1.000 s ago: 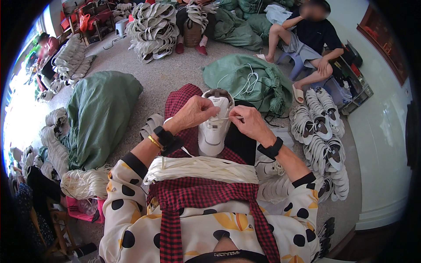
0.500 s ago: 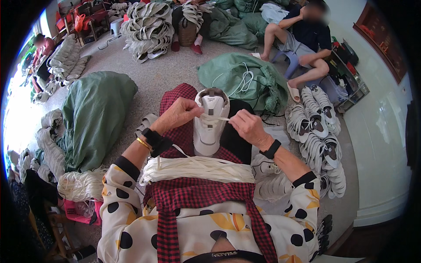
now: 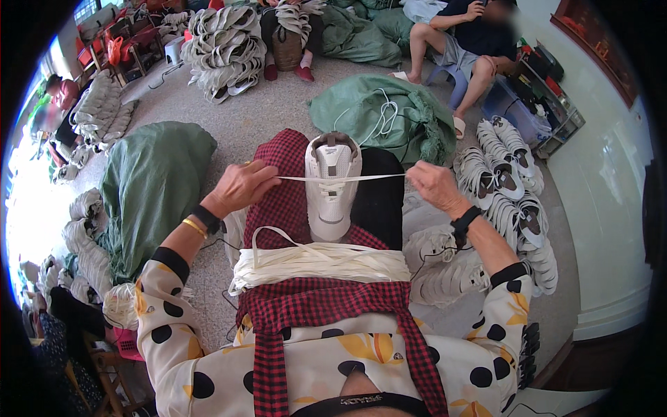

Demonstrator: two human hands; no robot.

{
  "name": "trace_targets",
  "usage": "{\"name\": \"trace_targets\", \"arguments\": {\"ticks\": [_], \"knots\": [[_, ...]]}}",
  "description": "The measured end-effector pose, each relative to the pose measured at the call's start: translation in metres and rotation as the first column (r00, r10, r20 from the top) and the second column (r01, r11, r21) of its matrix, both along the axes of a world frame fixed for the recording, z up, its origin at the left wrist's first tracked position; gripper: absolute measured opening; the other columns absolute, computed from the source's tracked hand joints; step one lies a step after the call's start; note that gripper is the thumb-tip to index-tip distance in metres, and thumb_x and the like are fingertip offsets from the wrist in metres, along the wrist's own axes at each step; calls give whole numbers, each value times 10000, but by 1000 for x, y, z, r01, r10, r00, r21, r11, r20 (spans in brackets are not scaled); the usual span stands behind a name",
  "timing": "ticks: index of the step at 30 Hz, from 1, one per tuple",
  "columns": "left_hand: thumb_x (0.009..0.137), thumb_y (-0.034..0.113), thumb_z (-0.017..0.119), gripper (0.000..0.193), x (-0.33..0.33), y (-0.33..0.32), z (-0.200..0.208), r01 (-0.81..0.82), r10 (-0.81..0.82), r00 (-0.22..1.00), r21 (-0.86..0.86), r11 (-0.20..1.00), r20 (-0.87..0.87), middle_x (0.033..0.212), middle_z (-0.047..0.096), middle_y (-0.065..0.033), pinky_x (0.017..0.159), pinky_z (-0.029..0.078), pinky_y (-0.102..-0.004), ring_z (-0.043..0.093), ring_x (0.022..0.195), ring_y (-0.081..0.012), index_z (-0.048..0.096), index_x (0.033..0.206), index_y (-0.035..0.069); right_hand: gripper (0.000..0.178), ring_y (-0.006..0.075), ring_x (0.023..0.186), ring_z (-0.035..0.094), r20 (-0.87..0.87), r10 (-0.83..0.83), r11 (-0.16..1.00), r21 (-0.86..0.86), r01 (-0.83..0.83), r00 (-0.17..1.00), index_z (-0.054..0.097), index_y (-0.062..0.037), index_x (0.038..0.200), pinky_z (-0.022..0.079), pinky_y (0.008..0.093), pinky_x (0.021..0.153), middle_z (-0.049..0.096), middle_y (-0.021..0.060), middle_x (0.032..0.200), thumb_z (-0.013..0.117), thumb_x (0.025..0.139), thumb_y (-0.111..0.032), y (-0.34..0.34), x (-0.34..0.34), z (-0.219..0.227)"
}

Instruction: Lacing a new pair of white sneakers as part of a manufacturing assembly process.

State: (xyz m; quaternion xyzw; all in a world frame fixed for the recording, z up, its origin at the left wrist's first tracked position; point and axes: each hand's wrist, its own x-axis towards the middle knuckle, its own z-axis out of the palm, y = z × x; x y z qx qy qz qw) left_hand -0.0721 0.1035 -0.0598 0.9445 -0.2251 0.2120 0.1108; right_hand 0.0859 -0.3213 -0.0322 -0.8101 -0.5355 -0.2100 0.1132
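A white shoe upper [image 3: 329, 212] with a brown-grey lining lies between my knees, its opening away from me and its toe toward me. A flat white shoelace [image 3: 375, 177] stretches straight across it, passing through its lower eyelets. My left hand [image 3: 244, 186] pinches one end, well to the left of the upper. Out to the right, my right hand [image 3: 438, 185] pinches the other end. Across my lap, on a red-and-black checked apron [image 3: 319, 302], lies a thick bundle of white laces [image 3: 323, 267], with a loose loop rising at its left.
Green sacks stand on the left [image 3: 156, 187] and ahead [image 3: 347, 104]. Stacked shoe uppers [image 3: 504, 184] lie at my right, with more uppers [image 3: 445, 267] beside my right thigh. A seated person [image 3: 472, 42] is at the far right, near a shelf [image 3: 559, 125]. Another tall pile of uppers [image 3: 224, 52] stands farther off.
My hands have moved apart, left hand to the left and right hand to the right, away from the upper. The shoelace between them is now drawn out long and taut.
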Motion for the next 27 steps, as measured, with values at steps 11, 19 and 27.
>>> {"name": "trace_targets", "arguments": {"ticks": [11, 19, 27], "knots": [[847, -80, 533, 312, -129, 183, 63, -518, 503, 817, -24, 855, 280, 1078, 664, -130, 819, 549, -390, 656, 994, -326, 630, 1113, 51, 191, 351, 887, 653, 278, -433, 894, 9, 449, 857, 653, -55, 1030, 532, 420, 765, 678, 144, 1008, 539, 879, -81, -202, 54, 63], [981, 42, 546, 219, -214, 228, 125, -720, 641, 580, -52, 693, 502, 1113, 694, -121, 847, 530, -371, 672, 1017, -270, 649, 1174, 55, 161, 361, 903, 617, 273, -618, 785, 155, 600, 738, 615, -34, 1039, 495, 435, 778, 629, 160, 957, 504, 952, -112, -217, -6, 121], [938, 11, 613, 271, -227, 212, 116, -764, 575, 452, -37, 644, 682, 1059, 578, -101, 779, 513, -354, 609, 944, -244, 686, 1186, 92, 150, 295, 937, 574, 355, -685, 723, 217, 656, 637, 641, -41, 1017, 493, 410, 784, 565, 117, 949, 513, 946, -75, -225, -8, 112]]}}
